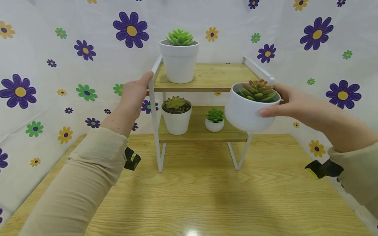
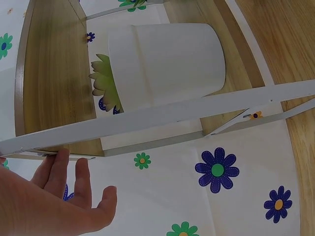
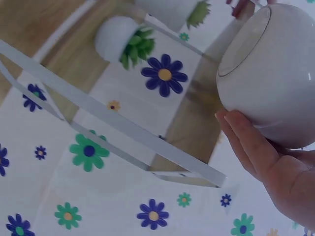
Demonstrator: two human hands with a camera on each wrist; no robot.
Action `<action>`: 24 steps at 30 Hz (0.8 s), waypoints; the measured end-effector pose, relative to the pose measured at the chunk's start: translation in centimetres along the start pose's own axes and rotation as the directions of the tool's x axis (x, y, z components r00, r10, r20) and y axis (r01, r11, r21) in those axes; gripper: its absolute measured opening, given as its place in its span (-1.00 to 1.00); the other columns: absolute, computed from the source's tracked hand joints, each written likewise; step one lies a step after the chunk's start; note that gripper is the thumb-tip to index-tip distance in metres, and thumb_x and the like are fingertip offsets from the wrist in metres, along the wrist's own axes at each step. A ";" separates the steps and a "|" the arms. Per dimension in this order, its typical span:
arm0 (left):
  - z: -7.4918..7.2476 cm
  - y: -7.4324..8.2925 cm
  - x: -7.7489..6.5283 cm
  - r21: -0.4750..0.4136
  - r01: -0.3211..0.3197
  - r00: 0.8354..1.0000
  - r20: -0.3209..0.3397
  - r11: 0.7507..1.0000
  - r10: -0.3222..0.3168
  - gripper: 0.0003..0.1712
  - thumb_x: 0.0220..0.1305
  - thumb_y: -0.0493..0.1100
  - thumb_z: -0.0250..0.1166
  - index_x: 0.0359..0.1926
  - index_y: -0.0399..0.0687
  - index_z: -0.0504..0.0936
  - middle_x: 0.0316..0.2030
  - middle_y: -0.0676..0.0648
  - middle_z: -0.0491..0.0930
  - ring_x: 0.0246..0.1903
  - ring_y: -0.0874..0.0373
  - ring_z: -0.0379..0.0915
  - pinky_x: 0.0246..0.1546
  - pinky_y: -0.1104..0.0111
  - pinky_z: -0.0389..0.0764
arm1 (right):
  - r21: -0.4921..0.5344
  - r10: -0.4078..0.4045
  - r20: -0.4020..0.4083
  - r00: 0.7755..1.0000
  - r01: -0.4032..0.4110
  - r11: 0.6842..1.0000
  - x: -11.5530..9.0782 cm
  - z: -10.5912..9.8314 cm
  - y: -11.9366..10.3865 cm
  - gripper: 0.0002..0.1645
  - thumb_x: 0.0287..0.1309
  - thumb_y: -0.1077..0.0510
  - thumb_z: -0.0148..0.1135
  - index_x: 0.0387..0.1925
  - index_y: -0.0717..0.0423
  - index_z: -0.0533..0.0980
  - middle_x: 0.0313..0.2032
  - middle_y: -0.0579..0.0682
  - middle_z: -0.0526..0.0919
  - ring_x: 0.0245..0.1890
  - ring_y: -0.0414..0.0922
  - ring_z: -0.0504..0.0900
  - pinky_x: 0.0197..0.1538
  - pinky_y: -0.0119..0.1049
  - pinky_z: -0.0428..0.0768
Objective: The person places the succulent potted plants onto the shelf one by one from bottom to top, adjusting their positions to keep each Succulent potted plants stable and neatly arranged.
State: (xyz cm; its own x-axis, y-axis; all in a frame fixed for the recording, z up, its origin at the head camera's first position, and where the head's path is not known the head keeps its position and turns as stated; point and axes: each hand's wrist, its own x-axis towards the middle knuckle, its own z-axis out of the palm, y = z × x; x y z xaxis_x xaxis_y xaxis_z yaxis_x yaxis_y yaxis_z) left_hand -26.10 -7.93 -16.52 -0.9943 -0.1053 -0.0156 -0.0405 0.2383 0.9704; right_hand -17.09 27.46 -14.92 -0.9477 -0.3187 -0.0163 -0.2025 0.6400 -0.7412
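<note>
My right hand [image 1: 287, 100] grips a rounded white pot [image 1: 251, 113] holding a red-tipped green succulent [image 1: 258, 90]. The pot is in the air before the right side of a two-tier shelf, slightly tilted. In the right wrist view, the fingers [image 3: 248, 140] lie along the side of this pot [image 3: 280, 73]. My left hand [image 1: 133, 95] holds the shelf's white frame [image 1: 152, 108] at the upper left corner, thumb at the post. In the left wrist view, the fingertips [image 2: 61, 160] meet the frame beside the top board; the other fingers are loosely bent.
A tall white pot [image 1: 180, 64] with a bright green succulent stands at the left of the top board [image 1: 218, 73]. On the lower board [image 1: 198, 136] are another white pot [image 1: 177, 121] and a small round pot [image 1: 214, 126]. The shelf stands on a wooden table [image 1: 189, 196] before flower-patterned cloth [image 1: 103, 19].
</note>
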 end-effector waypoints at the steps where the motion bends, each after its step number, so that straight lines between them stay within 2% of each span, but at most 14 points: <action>1: 0.0 0.0 0.0 0.001 0.000 1.000 0.001 1.000 0.000 -0.26 0.25 0.35 -0.02 0.27 0.00 0.37 0.35 -0.04 0.23 0.38 0.03 0.04 0.39 -0.04 -0.03 | -0.001 0.012 -0.006 1.000 -0.012 1.000 0.3 -0.4 -0.5 -0.14 0.19 -0.05 0.16 0.39 -0.01 -0.03 0.11 0.02 0.41 0.04 -0.10 0.43 0.21 0.16 0.27; 4: 0.0 0.0 0.1 0.006 0.000 1.000 0.002 1.000 0.000 -0.25 0.25 0.36 -0.03 0.27 0.00 0.37 0.35 -0.04 0.22 0.37 0.02 0.03 0.39 -0.05 -0.04 | -0.007 0.045 -0.027 0.999 -0.045 0.999 1.3 -1.3 -1.9 -0.11 0.21 -0.10 0.13 0.42 -0.02 -0.08 0.17 0.03 0.34 0.11 -0.06 0.36 0.27 0.18 0.23; 9: 0.0 0.0 0.1 0.008 -0.001 1.000 0.003 1.000 0.001 -0.25 0.25 0.36 -0.03 0.26 -0.02 0.39 0.34 -0.05 0.22 0.37 0.02 0.04 0.39 -0.06 -0.05 | 0.004 0.064 -0.067 0.996 -0.064 0.998 3.1 -2.1 -3.8 -0.11 0.22 -0.11 0.14 0.41 0.02 -0.05 0.21 0.01 0.31 0.12 -0.08 0.38 0.35 0.07 0.21; 12: 0.0 0.0 0.1 0.005 0.004 1.000 -0.001 1.000 -0.004 -0.24 0.24 0.36 -0.03 0.26 -0.03 0.38 0.34 -0.05 0.23 0.37 0.02 0.04 0.39 -0.05 -0.04 | 0.019 0.082 -0.084 0.993 -0.081 0.997 4.1 -2.4 -4.5 -0.04 0.20 -0.15 0.14 0.43 0.04 -0.11 0.23 0.03 0.29 0.14 -0.07 0.38 0.37 0.02 0.20; 15: 0.1 0.0 0.1 0.003 0.009 1.000 0.001 1.000 -0.009 -0.24 0.24 0.36 -0.02 0.27 -0.03 0.37 0.35 -0.05 0.22 0.37 0.02 0.04 0.40 -0.04 -0.04 | 0.033 0.115 -0.101 0.988 -0.113 0.993 5.1 -2.5 -4.9 0.06 0.17 -0.18 0.16 0.45 0.09 -0.19 0.27 0.07 0.25 0.20 -0.04 0.36 0.38 -0.04 0.20; 20: 0.1 -0.2 0.0 0.016 0.001 1.000 0.004 1.000 -0.001 -0.24 0.24 0.36 -0.02 0.26 -0.05 0.37 0.36 -0.06 0.21 0.38 0.00 0.03 0.39 -0.06 -0.04 | 0.055 0.151 -0.109 0.983 -0.146 0.988 6.4 -2.4 -5.2 0.10 0.13 -0.21 0.19 0.45 0.09 -0.19 0.32 0.09 0.23 0.27 0.00 0.35 0.37 -0.11 0.24; 24: 0.0 -0.1 0.1 0.008 -0.012 1.000 -0.001 1.000 0.012 -0.23 0.24 0.36 -0.02 0.26 -0.06 0.38 0.35 -0.06 0.22 0.37 0.01 0.05 0.40 -0.04 -0.05 | 0.057 0.159 -0.117 0.980 -0.153 0.987 6.9 -2.5 -5.3 0.19 0.12 -0.22 0.19 0.46 0.08 -0.34 0.36 0.14 0.18 0.30 0.02 0.34 0.39 -0.11 0.20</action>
State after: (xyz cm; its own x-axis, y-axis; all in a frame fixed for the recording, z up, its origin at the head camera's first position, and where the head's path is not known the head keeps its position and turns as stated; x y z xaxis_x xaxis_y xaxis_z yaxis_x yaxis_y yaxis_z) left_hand -26.19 -8.00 -16.61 -0.9947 -0.1031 -0.0043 -0.0298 0.2475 0.9684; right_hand -23.21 23.58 -9.47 -0.9901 -0.1291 -0.0550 -0.0409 0.6401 -0.7672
